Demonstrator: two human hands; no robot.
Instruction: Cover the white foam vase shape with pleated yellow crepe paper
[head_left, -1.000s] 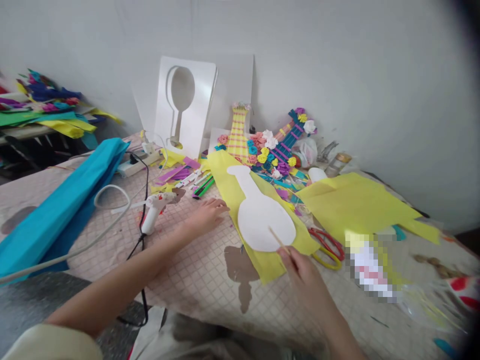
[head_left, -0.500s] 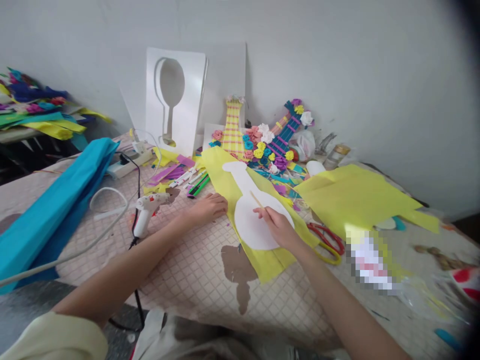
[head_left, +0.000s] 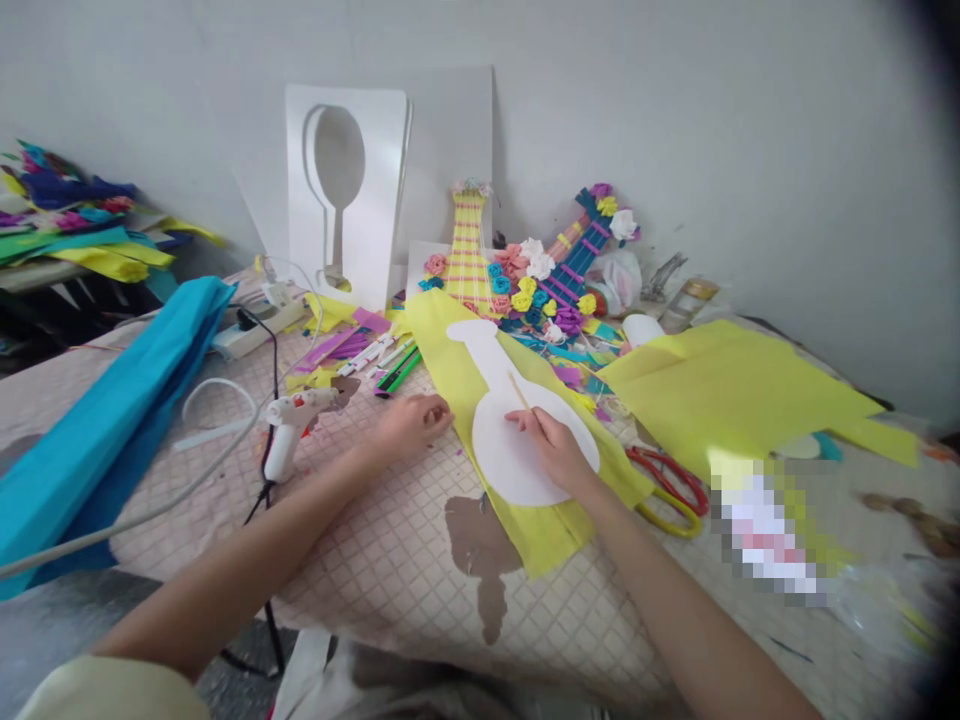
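A white guitar-shaped cutout (head_left: 499, 455) lies on a sheet of yellow crepe paper (head_left: 559, 550), its narrow neck pointing away from me. My right hand (head_left: 551, 445) is over the cutout's round body, fingers closed on a thin wooden stick (head_left: 517, 385) that points up toward the neck. At the yellow paper's left edge, my left hand (head_left: 416, 425) hovers with loosely curled fingers, a gap showing between them and nothing visible inside. A white glue gun (head_left: 289, 440) stands to the left of that hand. Red-and-yellow-handled scissors (head_left: 675, 480) lie right of the paper, partly covered.
Blue crepe paper (head_left: 112, 410) and a pale cable lie on the left. Behind are a white board with a guitar-shaped hole (head_left: 382, 180), decorated yellow (head_left: 469, 245) and blue (head_left: 581, 265) guitars, and a green cutter (head_left: 401, 370). More yellow paper (head_left: 720, 385) is on the right.
My left hand has lifted slightly from the paper's edge and its fingers have curled. The right hand keeps the stick over the cutout, shifting little. The view has moved slightly.
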